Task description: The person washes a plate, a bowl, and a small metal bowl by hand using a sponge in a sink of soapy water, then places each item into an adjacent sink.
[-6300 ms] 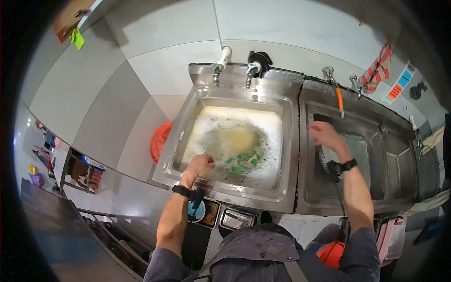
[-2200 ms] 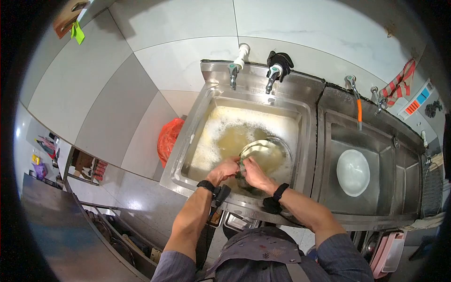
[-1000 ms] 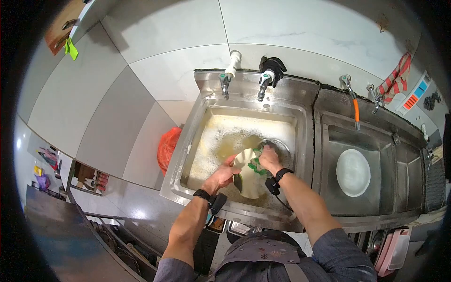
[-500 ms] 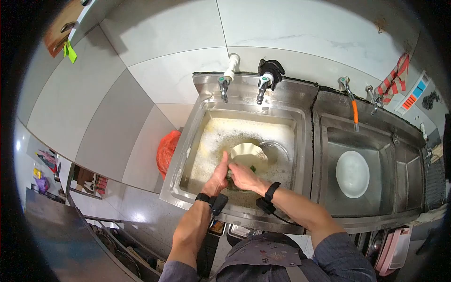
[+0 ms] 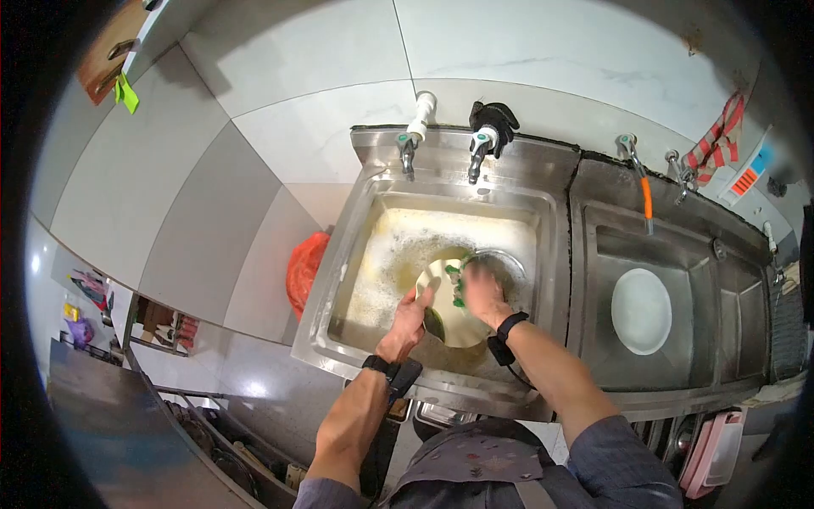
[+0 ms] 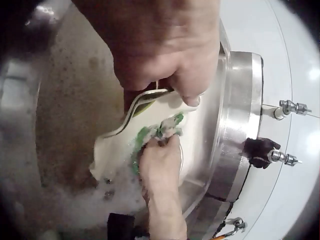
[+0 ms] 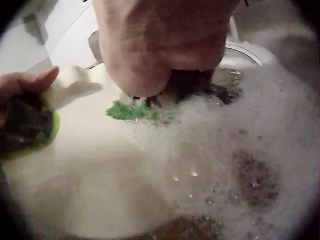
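Observation:
In the head view, my left hand (image 5: 407, 321) grips the left edge of a cream plate (image 5: 462, 329) with a wavy rim. The plate is tilted above sudsy water in the left sink (image 5: 337, 280). A dark patch with a green border marks the plate (image 7: 27, 127) beside the left thumb. My right hand (image 5: 482, 293), blurred, holds a green-and-white scrubbing cloth (image 6: 170, 125) against the plate's face. The right wrist view shows foam around the cloth (image 7: 137, 111), and the right fingers are mostly hidden behind the palm.
A round metal rim (image 5: 509, 259) shows in the suds behind the right hand. In the right basin (image 5: 610, 373) lies a white oval dish (image 5: 641, 311). Taps (image 5: 407, 153) line the back, one with a black glove (image 5: 498, 119). A red bag (image 5: 307, 273) hangs at the left.
The cloth floated loose at first; the right hand now holds it. Both hands came together at the plate's left edge half a second ago; the right has since moved right across the plate.

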Demonstrator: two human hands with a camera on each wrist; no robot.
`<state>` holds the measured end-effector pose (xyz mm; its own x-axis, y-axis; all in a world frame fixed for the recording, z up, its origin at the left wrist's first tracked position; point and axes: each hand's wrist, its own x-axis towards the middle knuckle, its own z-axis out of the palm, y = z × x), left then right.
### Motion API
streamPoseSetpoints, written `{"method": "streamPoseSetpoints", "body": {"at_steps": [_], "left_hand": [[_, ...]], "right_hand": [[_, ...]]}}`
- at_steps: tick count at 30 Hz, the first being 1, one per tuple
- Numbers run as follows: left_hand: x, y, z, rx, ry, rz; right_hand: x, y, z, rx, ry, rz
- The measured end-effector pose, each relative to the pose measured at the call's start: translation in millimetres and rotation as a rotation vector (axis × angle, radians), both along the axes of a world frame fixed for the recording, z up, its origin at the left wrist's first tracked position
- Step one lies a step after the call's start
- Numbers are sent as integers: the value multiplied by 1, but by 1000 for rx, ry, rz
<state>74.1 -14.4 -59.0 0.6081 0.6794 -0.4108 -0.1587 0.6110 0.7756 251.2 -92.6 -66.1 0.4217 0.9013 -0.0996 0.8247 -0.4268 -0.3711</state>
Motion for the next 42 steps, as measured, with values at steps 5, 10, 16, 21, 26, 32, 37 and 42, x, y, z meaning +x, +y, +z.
{"method": "streamPoseSetpoints", "body": {"at_steps": [5, 10, 16, 21, 26, 32, 37, 42], "left_hand": [[14, 3, -20, -61, -125, 119], [17, 8, -29, -101, -184, 166], [-2, 20, -12, -105, -117, 305], [-14, 19, 12, -44, -32, 239], [-23, 20, 9, -48, -52, 230], [-28, 35, -3, 44, 53, 270], [-30, 39, -1, 687, 771, 126], [-19, -18, 35, 1573, 857, -635]], "right_hand": [[-44, 8, 5, -219, 149, 30], [-77, 19, 22, 99, 471, 88], [-75, -29, 44, 126, 406, 314], [-30, -32, 15, 244, -63, 212], [15, 0, 1, 227, 187, -99], [28, 3, 5, 272, 951, -326], [22, 6, 0, 243, 909, -373], [24, 3, -5, 197, 815, -433]]}}
